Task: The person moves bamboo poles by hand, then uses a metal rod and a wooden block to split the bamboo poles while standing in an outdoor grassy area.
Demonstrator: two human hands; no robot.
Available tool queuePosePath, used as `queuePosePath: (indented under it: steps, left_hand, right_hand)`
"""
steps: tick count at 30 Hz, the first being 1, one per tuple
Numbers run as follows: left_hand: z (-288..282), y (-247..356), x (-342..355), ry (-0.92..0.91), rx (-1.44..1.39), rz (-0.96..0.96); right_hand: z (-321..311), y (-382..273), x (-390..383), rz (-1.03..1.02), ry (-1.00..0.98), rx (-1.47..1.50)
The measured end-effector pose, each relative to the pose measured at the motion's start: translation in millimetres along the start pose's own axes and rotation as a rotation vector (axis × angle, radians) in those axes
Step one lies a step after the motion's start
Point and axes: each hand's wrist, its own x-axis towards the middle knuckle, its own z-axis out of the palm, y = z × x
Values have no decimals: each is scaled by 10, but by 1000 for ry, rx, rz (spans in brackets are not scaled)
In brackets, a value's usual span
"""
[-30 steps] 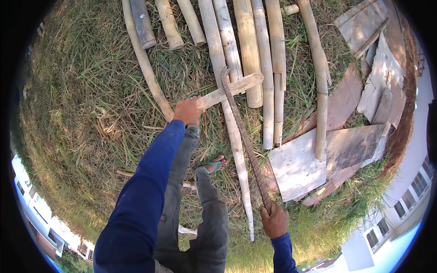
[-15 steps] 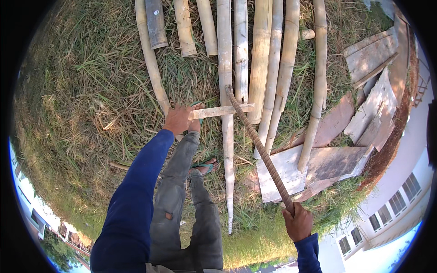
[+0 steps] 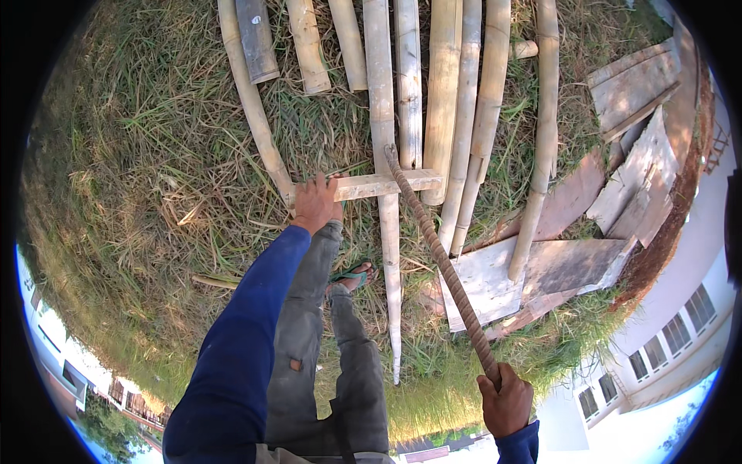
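My left hand (image 3: 315,203) grips the end of a short, flat pale piece of wood (image 3: 359,186), held crosswise over a long tapered bamboo pole (image 3: 391,271). A long brown ribbed rod (image 3: 433,240) lies diagonally over that wood, its upper tip against the bamboo just beyond it. At the lower right, my right hand (image 3: 506,398) is closed round the rod’s near end. My sandalled foot (image 3: 354,277) stands on the grass left of the tapered pole, below my left hand.
Several bamboo poles (image 3: 444,108) lie side by side across the upper middle, with shorter pieces (image 3: 309,54) at upper left. Weathered boards (image 3: 479,282) overlap on the right beneath some pole ends. Grass (image 3: 139,216) surrounds everything; a pale building with windows (image 3: 676,336) curves along the right rim.
The rod has tilted further, my right hand moving right and down. The wooden piece sits more level and lower than a second ago, with my left hand still on it.
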Motion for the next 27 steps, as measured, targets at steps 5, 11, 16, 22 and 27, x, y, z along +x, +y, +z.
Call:
queuePosePath:
  steps: [5, 11, 16, 22, 27]
  left_hand:
    - [39, 290, -81, -18, -72, -69]
    - [300, 312, 349, -98, -82, -94]
    - [398, 364, 321, -41, 66, -78]
    - [413, 178, 263, 5, -15, 48]
    - [397, 232, 231, -48, -37, 6]
  right_hand:
    - [-31, -163, -99, 12, 14, -37]
    - [82, -274, -108, 11, 74, -67]
    - [887, 196, -52, -8, -62, 100]
    - [1581, 506, 178, -35, -33, 240]
    - [1756, 1097, 482, -120, 21, 241]
